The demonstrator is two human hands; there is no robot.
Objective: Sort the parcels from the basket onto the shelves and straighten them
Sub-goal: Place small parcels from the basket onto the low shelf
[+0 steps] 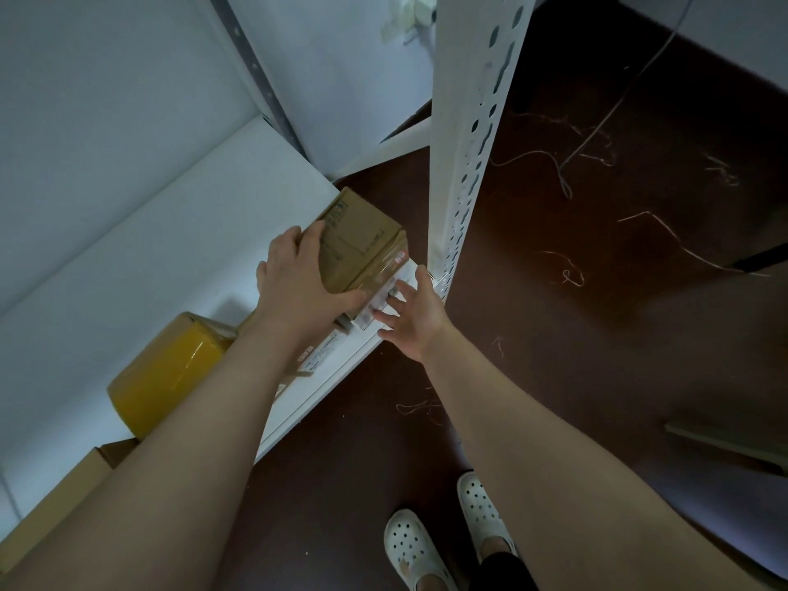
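A brown cardboard parcel (362, 241) with clear tape and a white label stands on the white shelf (170, 249) at its right end, next to the upright post. My left hand (298, 283) grips the parcel's left side and near corner, thumb along its lower front edge. My right hand (409, 311) has straight, spread fingers touching the labelled front face of the parcel at the shelf's edge. A yellow taped parcel (166, 373) lies on the shelf to the left, partly behind my left forearm. The basket is out of sight.
A white perforated shelf post (469, 134) rises just right of the parcel. Another brown box (55, 505) sits at the shelf's lower left. A flat labelled parcel (317, 351) lies under my left wrist. Dark floor with loose strings and a cable lies to the right.
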